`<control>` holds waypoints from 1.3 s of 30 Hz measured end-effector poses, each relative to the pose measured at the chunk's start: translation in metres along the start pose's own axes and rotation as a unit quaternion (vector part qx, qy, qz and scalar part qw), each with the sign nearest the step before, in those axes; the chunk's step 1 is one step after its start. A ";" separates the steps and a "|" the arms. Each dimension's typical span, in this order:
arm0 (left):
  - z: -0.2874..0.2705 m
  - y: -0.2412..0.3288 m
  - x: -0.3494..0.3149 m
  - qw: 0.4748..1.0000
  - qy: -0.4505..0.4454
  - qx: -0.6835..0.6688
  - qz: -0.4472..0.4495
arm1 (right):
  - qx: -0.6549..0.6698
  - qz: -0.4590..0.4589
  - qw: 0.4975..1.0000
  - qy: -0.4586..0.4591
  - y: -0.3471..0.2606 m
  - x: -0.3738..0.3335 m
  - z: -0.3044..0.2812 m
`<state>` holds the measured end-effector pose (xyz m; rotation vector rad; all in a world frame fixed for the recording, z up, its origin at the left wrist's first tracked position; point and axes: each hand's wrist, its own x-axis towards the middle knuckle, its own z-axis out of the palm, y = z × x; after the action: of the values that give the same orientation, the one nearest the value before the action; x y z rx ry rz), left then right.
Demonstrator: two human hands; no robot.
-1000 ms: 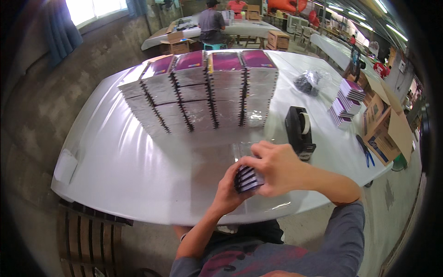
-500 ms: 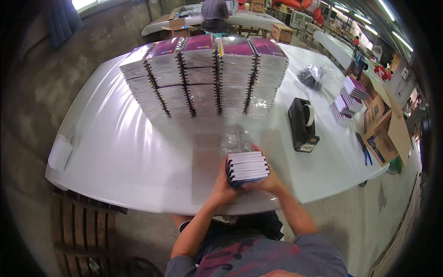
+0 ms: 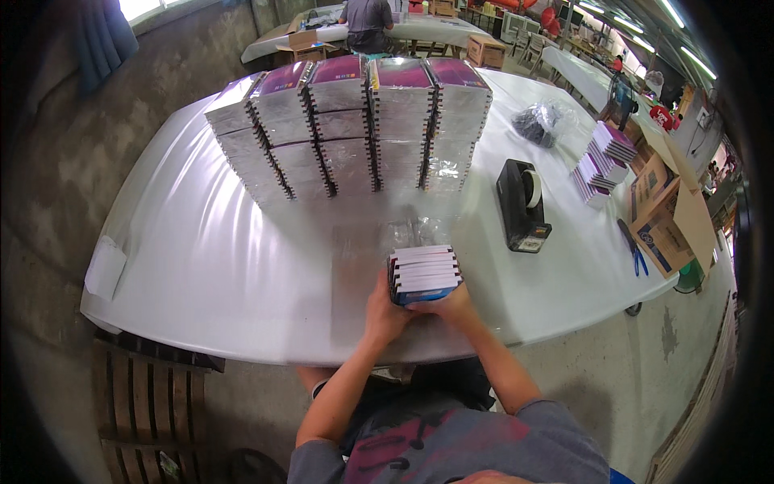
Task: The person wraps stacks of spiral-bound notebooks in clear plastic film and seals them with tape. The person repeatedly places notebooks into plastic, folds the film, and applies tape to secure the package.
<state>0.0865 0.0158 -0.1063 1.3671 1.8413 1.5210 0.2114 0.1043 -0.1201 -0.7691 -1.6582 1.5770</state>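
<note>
A stack of several spiral-bound notebooks [image 3: 425, 269] stands in front of me, white page edges showing and a blue cover at the near side. My left hand [image 3: 384, 309] is closed round its left side, by the dark bindings. From the right, my right hand [image 3: 448, 305] grips the same stack, its thumb across the blue cover; some fingers of both hands are hidden behind the notebooks. Just beyond the stack lies a crumpled clear plastic bag [image 3: 417, 231]. A brownish flat sheet [image 3: 355, 274] shows on the table to the left of my hands.
Tall wrapped piles of purple-covered notebooks [image 3: 339, 129] rise at the table's far side. To the right are a black tape dispenser [image 3: 522, 206], a bag of dark items [image 3: 538, 125], a smaller notebook pile [image 3: 603, 165], blue-handled pliers [image 3: 634, 248] and an open carton [image 3: 665, 218]. A person [image 3: 368, 28] sits beyond.
Both hands have moved slightly away from me with the notebook stack, which has tipped so that more of the blue cover shows. The whole view has shifted a little.
</note>
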 end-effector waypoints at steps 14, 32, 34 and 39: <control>-0.067 0.019 0.031 0.985 -0.054 0.165 0.000 | 0.079 0.228 0.966 -0.089 -0.090 0.037 -0.012; -0.037 0.007 -0.014 0.887 -0.068 0.448 -0.091 | -0.012 0.343 0.928 -0.145 -0.059 0.049 -0.018; -0.040 0.006 -0.010 0.911 0.017 0.410 0.027 | -0.016 0.339 0.930 -0.141 -0.056 0.049 -0.018; -0.066 0.023 0.015 0.994 -0.036 0.065 -0.084 | 0.006 0.310 0.938 -0.155 -0.052 0.048 -0.017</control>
<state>0.0382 -0.0077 -0.0590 1.2690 1.9839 1.2717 0.2008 0.1492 -0.0637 -1.1635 -1.7121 2.2369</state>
